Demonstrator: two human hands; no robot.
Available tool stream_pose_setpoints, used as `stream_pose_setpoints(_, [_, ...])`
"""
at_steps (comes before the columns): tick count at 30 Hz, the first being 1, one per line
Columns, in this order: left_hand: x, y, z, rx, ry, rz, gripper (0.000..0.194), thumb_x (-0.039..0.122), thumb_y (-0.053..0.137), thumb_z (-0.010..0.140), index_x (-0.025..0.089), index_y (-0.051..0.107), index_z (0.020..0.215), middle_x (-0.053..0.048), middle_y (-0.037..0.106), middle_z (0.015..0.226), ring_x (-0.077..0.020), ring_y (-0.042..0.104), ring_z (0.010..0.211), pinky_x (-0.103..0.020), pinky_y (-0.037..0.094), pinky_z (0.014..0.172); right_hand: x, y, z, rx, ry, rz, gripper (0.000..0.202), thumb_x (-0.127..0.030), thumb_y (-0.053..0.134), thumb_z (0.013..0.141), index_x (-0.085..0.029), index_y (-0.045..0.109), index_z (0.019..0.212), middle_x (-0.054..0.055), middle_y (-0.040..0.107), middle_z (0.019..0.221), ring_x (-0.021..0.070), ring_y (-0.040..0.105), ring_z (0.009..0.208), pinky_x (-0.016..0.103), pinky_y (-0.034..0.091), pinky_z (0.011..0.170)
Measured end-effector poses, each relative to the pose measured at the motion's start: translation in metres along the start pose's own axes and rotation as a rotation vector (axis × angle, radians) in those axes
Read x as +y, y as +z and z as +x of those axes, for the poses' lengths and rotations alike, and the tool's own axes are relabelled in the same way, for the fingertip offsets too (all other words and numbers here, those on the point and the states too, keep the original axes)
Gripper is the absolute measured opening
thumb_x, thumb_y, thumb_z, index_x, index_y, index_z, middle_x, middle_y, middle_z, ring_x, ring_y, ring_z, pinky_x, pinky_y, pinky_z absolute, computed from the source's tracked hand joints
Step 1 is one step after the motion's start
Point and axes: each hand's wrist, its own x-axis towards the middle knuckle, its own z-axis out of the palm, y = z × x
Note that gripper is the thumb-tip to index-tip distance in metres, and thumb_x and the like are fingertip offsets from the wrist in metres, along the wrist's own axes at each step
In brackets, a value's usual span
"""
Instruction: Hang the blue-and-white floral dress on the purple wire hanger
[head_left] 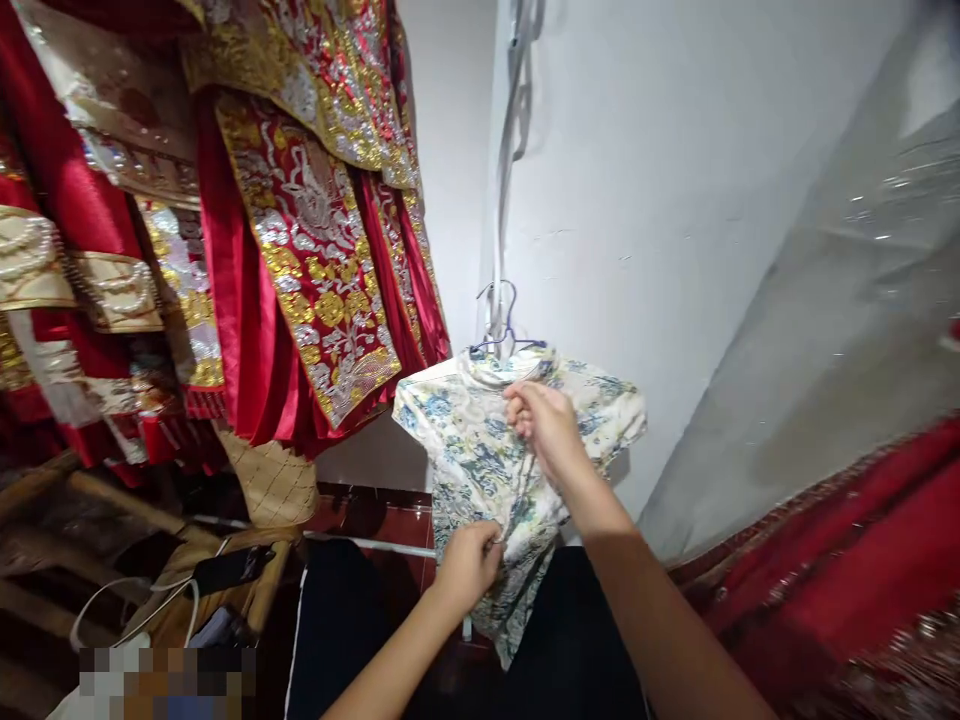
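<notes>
A short-sleeved shirt with a blue and cream floral print [465, 440] hangs on a thin purple hanger [510, 335] in front of the wall. Low on the shirt's front, my left hand [469, 565] is closed, its thumb and fingers pinching the cloth. Higher up, below the collar, my right hand [544, 420] is also closed, fingers curled against the front of the shirt. Whatever lies between the right fingertips is too small to make out. The cloth is drawn into folds between the two hands.
Red garments with gold and silver embroidery [322, 230] hang at the left. Below them a wooden rack [270, 585] holds a dark phone-like object [225, 570] and a white cable. Translucent plastic sheeting [817, 310] and red cloth [862, 560] occupy the right. My dark-clad legs are below.
</notes>
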Motion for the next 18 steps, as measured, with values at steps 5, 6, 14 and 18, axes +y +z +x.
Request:
stream_pose_setpoints(5, [0.067, -0.072, 0.061, 0.199, 0.220, -0.147, 0.037, 0.030, 0.053, 0.095, 0.022, 0.059, 0.131, -0.008, 0.070, 0.104, -0.0201, 0.064, 0.090, -0.031, 0.048, 0.086, 0.000, -0.011, -0.011, -0.069, -0.051, -0.086, 0.026, -0.040, 0.056, 0.083, -0.016, 0.063, 0.074, -0.002, 0.056, 0.050, 0.0079, 0.043, 0.042, 0.020, 0.030, 0.043])
stream_pose_setpoints(6, [0.082, -0.086, 0.076, 0.259, 0.276, -0.146, 0.041, 0.029, 0.051, 0.097, 0.023, 0.054, 0.138, -0.008, 0.069, 0.107, -0.0198, 0.064, 0.093, -0.032, 0.048, 0.088, -0.005, -0.012, -0.012, -0.073, -0.068, -0.095, 0.027, -0.040, 0.056, 0.084, -0.016, 0.063, 0.074, -0.002, 0.055, 0.050, 0.0080, 0.043, 0.043, 0.020, 0.030, 0.044])
stream_pose_setpoints(14, [0.144, -0.122, 0.123, 0.385, 0.500, 0.078, 0.018, 0.028, 0.052, 0.098, 0.019, 0.067, 0.096, -0.006, 0.069, 0.094, -0.0189, 0.062, 0.092, -0.031, 0.046, 0.086, 0.018, -0.017, -0.001, 0.014, -0.164, -0.246, 0.026, -0.036, 0.054, 0.084, -0.018, 0.060, 0.066, -0.005, 0.044, 0.047, 0.0091, 0.036, 0.045, 0.024, 0.024, 0.047])
stream_pose_setpoints(18, [0.121, -0.152, 0.114, 0.710, 0.337, -0.134, 0.015, 0.030, 0.056, 0.096, 0.018, 0.066, 0.095, -0.004, 0.067, 0.093, -0.0163, 0.061, 0.089, -0.027, 0.046, 0.083, 0.074, -0.026, -0.009, 0.009, -0.015, -0.354, 0.026, -0.033, 0.054, 0.079, -0.017, 0.059, 0.058, -0.003, 0.045, 0.047, 0.0102, 0.037, 0.046, 0.024, 0.022, 0.048])
